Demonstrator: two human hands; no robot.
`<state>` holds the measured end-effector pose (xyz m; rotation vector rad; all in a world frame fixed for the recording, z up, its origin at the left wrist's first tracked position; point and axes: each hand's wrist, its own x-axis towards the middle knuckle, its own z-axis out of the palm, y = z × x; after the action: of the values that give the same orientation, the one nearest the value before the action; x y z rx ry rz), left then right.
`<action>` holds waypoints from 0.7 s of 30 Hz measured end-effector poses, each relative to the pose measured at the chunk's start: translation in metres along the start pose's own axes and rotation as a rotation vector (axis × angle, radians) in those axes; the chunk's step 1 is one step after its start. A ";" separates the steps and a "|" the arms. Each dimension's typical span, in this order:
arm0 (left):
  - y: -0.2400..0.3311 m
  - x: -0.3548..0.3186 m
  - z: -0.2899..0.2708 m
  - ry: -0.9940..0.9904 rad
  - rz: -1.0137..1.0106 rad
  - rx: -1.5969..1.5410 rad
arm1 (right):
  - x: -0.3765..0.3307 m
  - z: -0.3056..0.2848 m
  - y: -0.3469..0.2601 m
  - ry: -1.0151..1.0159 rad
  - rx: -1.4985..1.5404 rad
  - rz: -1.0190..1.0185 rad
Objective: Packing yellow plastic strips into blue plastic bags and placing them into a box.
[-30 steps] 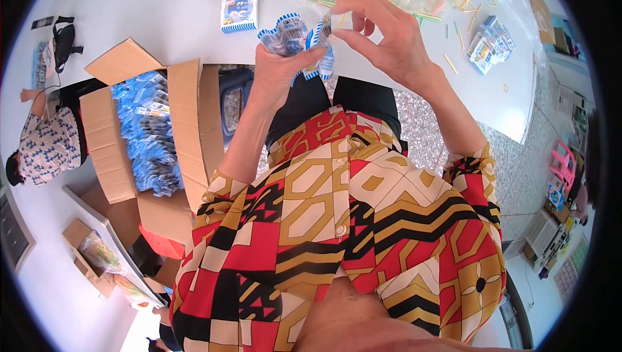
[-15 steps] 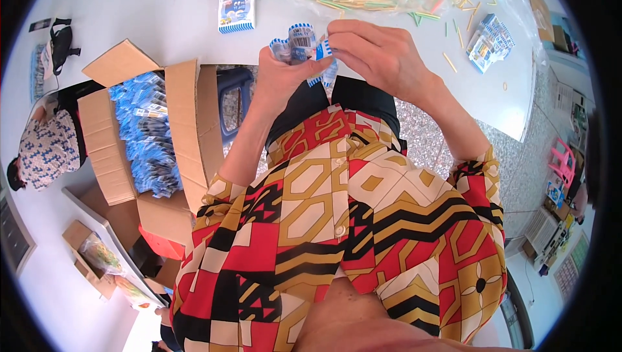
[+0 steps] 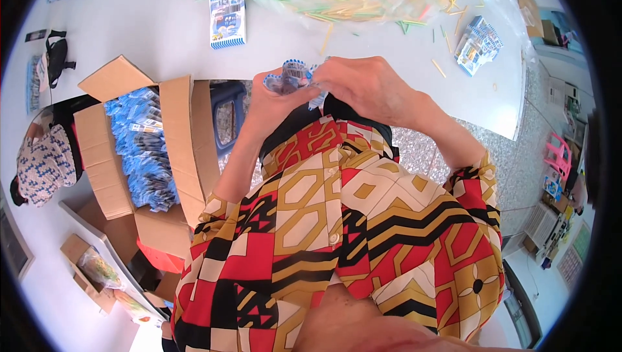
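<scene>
Small blue-and-white plastic packets point(image 3: 293, 75) are bunched in my left hand point(image 3: 272, 107), curled and pressed under the thumb. My right hand point(image 3: 368, 90) is closed at their right side, with its fingertips touching a striped packet end. Its fingers partly hide what they pinch. Both hands are over my lap, just in front of the table edge. Beyond them on the white table point(image 3: 285, 34) lies a flat blue-and-white packet point(image 3: 228, 20). To the right rests a crumpled bunch of similar packets point(image 3: 478, 46).
A clear plastic bag point(image 3: 363, 12) of thin coloured sticks is spread at the back, with loose sticks around it. An open cardboard box point(image 3: 178, 138) full of blue packets stands on my left, near a blue stool point(image 3: 228, 119). Another person point(image 3: 48, 158) is at far left.
Both hands have come slightly nearer to my body with the packets. The right hand has turned and closed more over the packet end, covering more of it. The view has shifted a little.
</scene>
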<state>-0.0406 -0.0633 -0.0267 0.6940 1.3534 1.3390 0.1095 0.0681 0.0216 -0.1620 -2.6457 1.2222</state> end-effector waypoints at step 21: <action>-0.005 -0.004 -0.024 0.347 0.225 -0.262 | 0.019 0.011 0.087 0.086 -0.592 -0.141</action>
<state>-0.0604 -0.0756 -0.0345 0.4579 1.3602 1.8451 0.0894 0.1198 -0.0492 -0.1149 -2.8014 0.3552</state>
